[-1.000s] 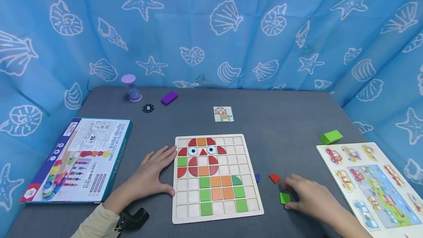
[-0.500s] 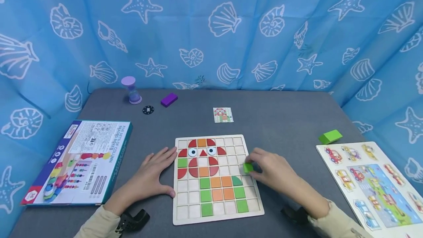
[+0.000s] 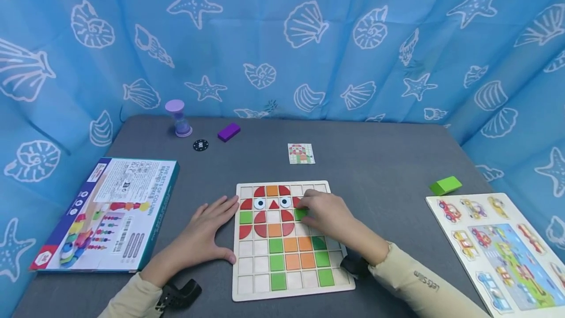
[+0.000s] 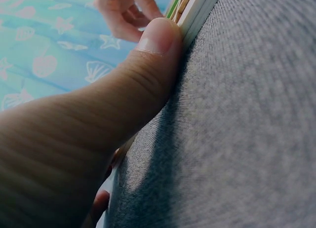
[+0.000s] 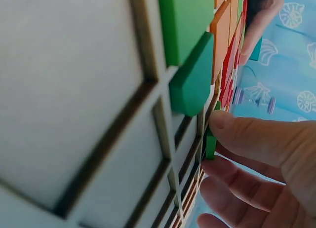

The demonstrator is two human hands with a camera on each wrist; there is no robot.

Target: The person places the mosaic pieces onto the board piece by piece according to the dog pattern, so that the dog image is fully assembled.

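A wooden grid board (image 3: 247, 286) lies in the middle of the table, with red, orange and green tiles and two eye tiles forming a parrot-like picture. My right hand (image 3: 328, 215) pinches a green square tile (image 5: 211, 144) between thumb and fingers, at a cell right of the lower red pieces. A dark green quarter-round tile (image 5: 190, 85) sits nearer the right wrist camera. My left hand (image 3: 203, 232) rests along the board's left edge, fingers spread, its thumb (image 4: 160, 43) against the rim in the left wrist view. The right hand and forearm hide some right-hand cells.
A small picture card (image 3: 301, 153) lies behind the board. Farther left are a purple block (image 3: 228, 132), a black disc (image 3: 200, 145) and a sand timer (image 3: 178, 119). A flat box (image 3: 128, 185) lies left; a green block (image 3: 446, 185) and vehicle puzzle (image 3: 446, 249) lie right.
My right hand picked up the green square tile from the table right of the board and carried it left and away from me, over the grid. The left hand stayed at the board's edge.
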